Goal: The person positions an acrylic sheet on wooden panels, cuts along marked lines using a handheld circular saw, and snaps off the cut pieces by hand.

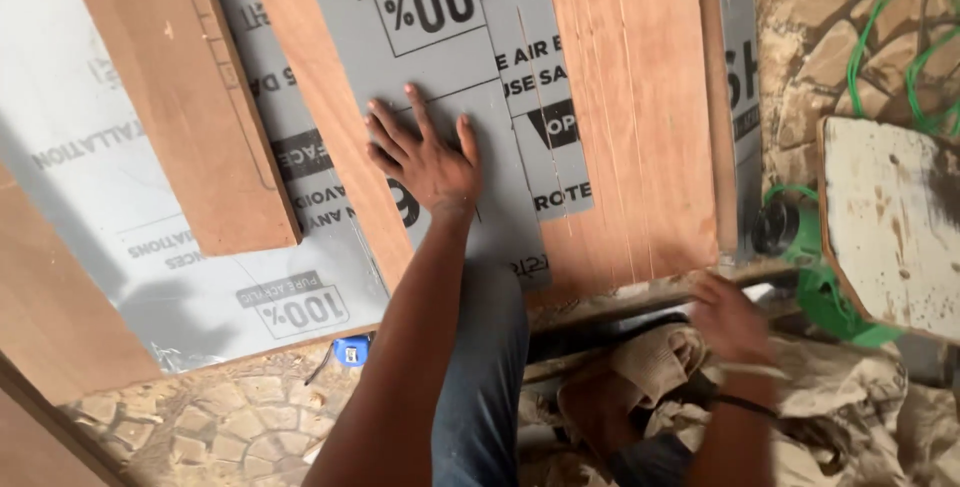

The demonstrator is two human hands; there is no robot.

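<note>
My left hand (425, 152) lies flat with fingers spread on a grey printed plastic sheet (425, 57) that rests on a brown plywood board (630, 107). A second, narrower grey strip (545, 107) lies beside it to the right. My right hand (730, 317) is blurred, low at the right, just past the board's near edge and above crumpled beige cloth (660, 367); I cannot tell whether it holds anything. My knee in blue jeans (485, 347) rests at the board's edge.
A loose plywood plank (185, 97) lies over a large grey film-covered sheet (110, 197) at left. A small blue object (350, 350) sits on the stone floor (220, 427). A stained white board (890, 227), green hose (890, 17) and a green tool (810, 257) are at right.
</note>
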